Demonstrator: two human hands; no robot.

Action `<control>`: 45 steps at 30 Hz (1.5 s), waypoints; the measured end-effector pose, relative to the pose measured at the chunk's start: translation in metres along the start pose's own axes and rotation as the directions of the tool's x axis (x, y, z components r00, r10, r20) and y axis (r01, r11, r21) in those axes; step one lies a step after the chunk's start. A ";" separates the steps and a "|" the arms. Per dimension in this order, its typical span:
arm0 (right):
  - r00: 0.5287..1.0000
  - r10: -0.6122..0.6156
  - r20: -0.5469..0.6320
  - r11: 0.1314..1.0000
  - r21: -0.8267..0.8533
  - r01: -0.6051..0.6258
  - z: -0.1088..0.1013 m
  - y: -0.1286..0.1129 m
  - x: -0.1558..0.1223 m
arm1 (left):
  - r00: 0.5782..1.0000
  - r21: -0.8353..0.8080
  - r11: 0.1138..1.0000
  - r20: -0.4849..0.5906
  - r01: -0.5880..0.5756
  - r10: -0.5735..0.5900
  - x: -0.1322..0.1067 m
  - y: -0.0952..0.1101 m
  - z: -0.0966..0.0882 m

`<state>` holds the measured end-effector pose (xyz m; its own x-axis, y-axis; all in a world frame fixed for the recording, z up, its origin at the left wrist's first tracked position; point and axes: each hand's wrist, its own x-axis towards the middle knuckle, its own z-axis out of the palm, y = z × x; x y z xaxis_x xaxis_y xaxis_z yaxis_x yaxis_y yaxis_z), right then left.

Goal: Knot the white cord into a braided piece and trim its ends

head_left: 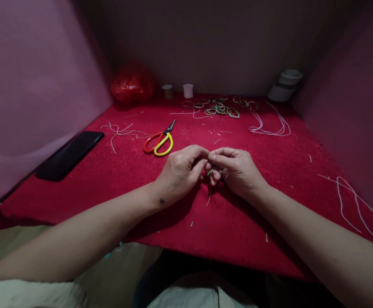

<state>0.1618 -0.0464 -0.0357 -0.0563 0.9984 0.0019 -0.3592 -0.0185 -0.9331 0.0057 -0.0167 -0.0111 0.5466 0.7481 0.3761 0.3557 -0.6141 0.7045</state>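
Over the middle of the red cloth (115, 171), my left hand (186, 167) and my right hand (234, 167) meet at the fingertips, both pinched closed. A thin greenish cord (210, 188) hangs down from between them, its loose end pointing toward me. The fingers hide the rest of the cord, so I cannot see its knots or full shape. Just beyond my left hand lie scissors (163, 143) with one red and one yellow handle loop, blades pointing away to the right.
At the back lie several braided cord bracelets (221, 109), two thread spools (188, 90), a red plastic bag (133, 85) and a white-lidded container (285, 85). A black phone (70, 155) rests at left. Loose white cords (355, 196) lie at right; pale threads (118, 130) lie near the scissors.
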 end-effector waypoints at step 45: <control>0.996 -0.085 -0.023 0.958 -0.277 0.075 0.008 -0.005 -0.005 | 0.894 -0.451 0.772 0.268 0.447 -0.361 0.014 0.006 -0.007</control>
<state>0.1560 -0.0513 -0.0282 -0.0042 0.9974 0.0726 -0.0905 0.0719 -0.9933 0.0103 -0.0081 0.0027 0.5630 0.8227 -0.0789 0.1768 -0.0266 0.9839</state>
